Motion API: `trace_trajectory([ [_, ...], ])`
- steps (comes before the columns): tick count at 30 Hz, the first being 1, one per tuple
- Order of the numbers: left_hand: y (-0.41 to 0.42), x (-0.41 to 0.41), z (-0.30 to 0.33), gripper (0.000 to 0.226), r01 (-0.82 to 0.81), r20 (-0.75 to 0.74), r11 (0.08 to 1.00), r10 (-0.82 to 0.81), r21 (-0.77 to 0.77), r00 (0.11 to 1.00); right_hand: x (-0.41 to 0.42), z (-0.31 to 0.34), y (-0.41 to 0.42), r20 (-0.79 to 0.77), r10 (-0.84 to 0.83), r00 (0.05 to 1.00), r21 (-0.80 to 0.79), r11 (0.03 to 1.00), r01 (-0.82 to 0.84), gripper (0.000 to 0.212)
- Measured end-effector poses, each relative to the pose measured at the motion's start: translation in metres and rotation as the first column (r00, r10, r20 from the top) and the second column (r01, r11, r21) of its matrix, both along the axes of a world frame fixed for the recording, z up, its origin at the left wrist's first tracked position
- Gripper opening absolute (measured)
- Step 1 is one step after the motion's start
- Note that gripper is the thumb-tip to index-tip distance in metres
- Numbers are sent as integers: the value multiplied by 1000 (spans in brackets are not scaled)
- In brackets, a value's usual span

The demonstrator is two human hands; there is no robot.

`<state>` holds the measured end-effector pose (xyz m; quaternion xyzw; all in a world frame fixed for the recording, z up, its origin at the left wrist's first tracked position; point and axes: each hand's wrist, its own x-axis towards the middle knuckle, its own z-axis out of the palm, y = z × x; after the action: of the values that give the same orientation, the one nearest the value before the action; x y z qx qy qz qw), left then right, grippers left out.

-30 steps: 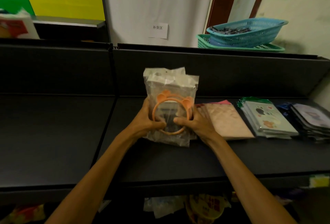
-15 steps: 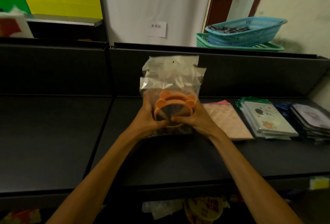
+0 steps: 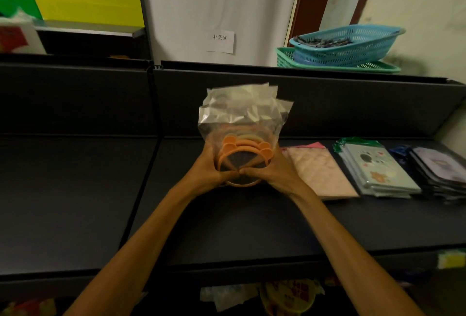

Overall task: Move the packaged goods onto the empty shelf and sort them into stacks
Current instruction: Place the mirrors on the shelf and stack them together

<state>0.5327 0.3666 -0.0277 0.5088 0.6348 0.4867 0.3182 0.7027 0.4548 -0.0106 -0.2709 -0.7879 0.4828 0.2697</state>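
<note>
Both hands gripping bagged orange rings above dark shelf, sorted stacks right

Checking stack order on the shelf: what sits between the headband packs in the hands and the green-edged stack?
One pink-beige flat stack, seen in the head view; it lies right of the headband packs held by both hands and left of the green-edged stack.

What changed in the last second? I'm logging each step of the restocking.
The bundle of bagged orange headbands was tipped back, from facing the camera to leaning away, and lowered toward the shelf. The left hand and right hand kept their grip on its sides, thumbs now meeting in front. The pink stack and the neighbouring stacks did not move.
</note>
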Motion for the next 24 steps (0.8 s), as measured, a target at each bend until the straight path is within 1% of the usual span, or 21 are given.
trace_trajectory([
  [3, -1, -3, -1, 105, 8, -14, 1000, -9, -5, 1000, 0, 0, 0, -1, 4, 1000, -11, 1000, -4, 53],
  [8, -2, -9, -1, 101, 39, -39, 999, -40, -27, 998, 0, 0, 2, 47, 64, 997, -63, 996, -61, 50],
  [12, -4, -7, 1, 101, 35, 19, 999, -35, -17, 999, 2, -1, 1, 27, 37, 999, -53, 998, -35, 48],
  [14, -6, -8, 2, 100, 25, 56, 1000, -25, -6, 998, 1, 1, -2, 53, 8, 999, -50, 999, -6, 51],
  [16, -8, -10, 2, 101, 32, 73, 999, -32, -3, 997, 1, 1, -4, 71, 28, 997, -51, 998, -25, 55],
  [19, -10, -11, 1, 101, 65, 87, 998, -63, -16, 994, 3, -5, -6, 39, 28, 999, -55, 998, -26, 50],
  [22, -10, -14, 0, 99, 61, 90, 998, -58, -29, 994, 2, -4, -8, 18, 35, 999, -51, 998, -34, 61],
  [24, -10, -16, 0, 102, 58, 92, 997, -54, -46, 994, 3, -6, -4, 30, 42, 999, -67, 997, -40, 64],
])
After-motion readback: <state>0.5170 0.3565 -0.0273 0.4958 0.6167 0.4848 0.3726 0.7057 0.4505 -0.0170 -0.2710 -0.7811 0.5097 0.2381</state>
